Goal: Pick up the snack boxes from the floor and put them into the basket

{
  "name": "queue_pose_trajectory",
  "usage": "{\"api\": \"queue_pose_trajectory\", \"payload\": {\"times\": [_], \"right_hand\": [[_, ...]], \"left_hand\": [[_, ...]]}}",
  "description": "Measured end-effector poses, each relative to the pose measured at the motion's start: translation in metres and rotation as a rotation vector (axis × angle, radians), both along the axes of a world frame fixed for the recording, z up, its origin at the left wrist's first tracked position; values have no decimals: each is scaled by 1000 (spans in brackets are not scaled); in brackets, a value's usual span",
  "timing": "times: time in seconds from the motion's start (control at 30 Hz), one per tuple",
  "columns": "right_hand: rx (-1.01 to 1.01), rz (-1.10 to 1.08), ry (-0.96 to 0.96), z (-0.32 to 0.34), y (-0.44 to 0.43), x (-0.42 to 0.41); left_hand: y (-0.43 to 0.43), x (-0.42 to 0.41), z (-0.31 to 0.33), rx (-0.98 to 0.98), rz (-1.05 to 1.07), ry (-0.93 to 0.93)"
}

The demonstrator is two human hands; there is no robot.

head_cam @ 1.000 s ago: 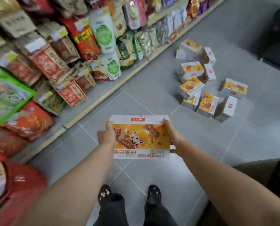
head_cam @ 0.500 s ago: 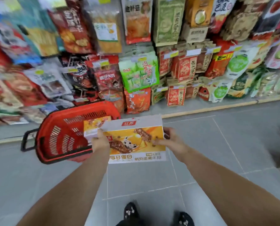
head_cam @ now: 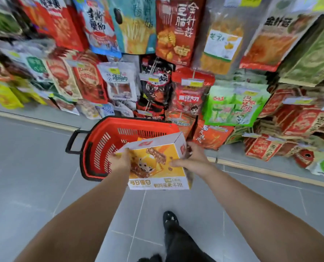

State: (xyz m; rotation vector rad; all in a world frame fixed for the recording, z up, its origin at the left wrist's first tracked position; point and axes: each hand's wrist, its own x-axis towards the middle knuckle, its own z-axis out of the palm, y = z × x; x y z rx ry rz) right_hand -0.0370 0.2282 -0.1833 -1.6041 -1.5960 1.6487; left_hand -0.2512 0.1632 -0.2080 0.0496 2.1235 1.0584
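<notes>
I hold a white and orange snack box (head_cam: 158, 163) with both hands over the near right edge of the red basket (head_cam: 100, 148). My left hand (head_cam: 119, 162) grips the box's left end. My right hand (head_cam: 192, 157) grips its right end, thumb on the printed face. The box tilts, its far end above the basket's opening. A bit of another orange box (head_cam: 141, 139) shows inside the basket behind the held one. The basket stands on the grey floor against the shelf base, its black handle (head_cam: 73, 141) pointing left.
Shelves packed with hanging snack bags (head_cam: 185, 91) fill the view behind the basket. More bags (head_cam: 267, 150) lie on the low ledge to the right. Grey tiled floor (head_cam: 34, 167) spreads left and in front. My shoe (head_cam: 170, 220) is on the floor below the box.
The view has swung left, from the pile of boxes on the floor to the shelf and basket. The box, held in both hands, has moved forward over the basket and tilted.
</notes>
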Motion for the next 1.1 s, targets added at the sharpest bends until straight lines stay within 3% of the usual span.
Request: {"api": "queue_pose_trajectory", "payload": {"times": [0.23, 0.47, 0.7, 0.87, 1.1], "right_hand": [[141, 176, -338, -37, 76, -110], [291, 379, -577, -87, 97, -233], [315, 491, -753, -191, 113, -349], [282, 621, -798, -273, 128, -394], [220, 795, -820, -356, 148, -402]], "left_hand": [[56, -68, -11, 53, -549, 176], [73, -171, -64, -47, -682, 86], [103, -265, -151, -280, -903, -20], [118, -290, -231, -296, -902, -40], [135, -293, -326, -477, -873, -183]]}}
